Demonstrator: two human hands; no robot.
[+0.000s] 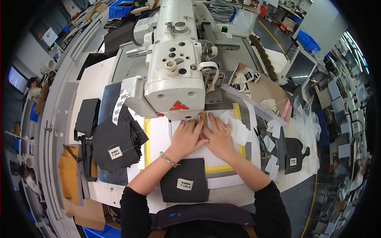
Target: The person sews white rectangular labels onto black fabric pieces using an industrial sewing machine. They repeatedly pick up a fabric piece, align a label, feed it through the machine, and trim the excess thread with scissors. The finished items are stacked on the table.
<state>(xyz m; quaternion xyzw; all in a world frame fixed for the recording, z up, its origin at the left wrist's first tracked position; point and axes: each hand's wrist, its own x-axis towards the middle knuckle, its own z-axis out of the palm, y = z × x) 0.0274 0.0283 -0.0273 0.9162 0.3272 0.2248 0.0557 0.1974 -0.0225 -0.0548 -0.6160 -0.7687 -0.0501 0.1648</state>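
Under the head of a white industrial sewing machine (174,77), both my hands lie on a white sheet (158,137) edged with yellow tape. My left hand (185,137), with a beaded bracelet at the wrist, is flat with fingers stretched forward. Beside it my right hand (218,137) presses down likewise, fingers apart, thumbs close together. The fingertips reach the machine's front, and what lies beneath them is mostly hidden. A dark grey fabric panel (168,190) with a small white label rests in front of my left wrist. Thin white pieces (239,133) lie right of my right hand.
Stacked dark panels (115,144) lie left, one bearing a white label, beside mustard-coloured fabric (69,174). On the right are a cardboard tray (266,91) of labels, dark-handled scissors (261,142), a labelled dark piece (293,152) and clear plastic bags (306,123).
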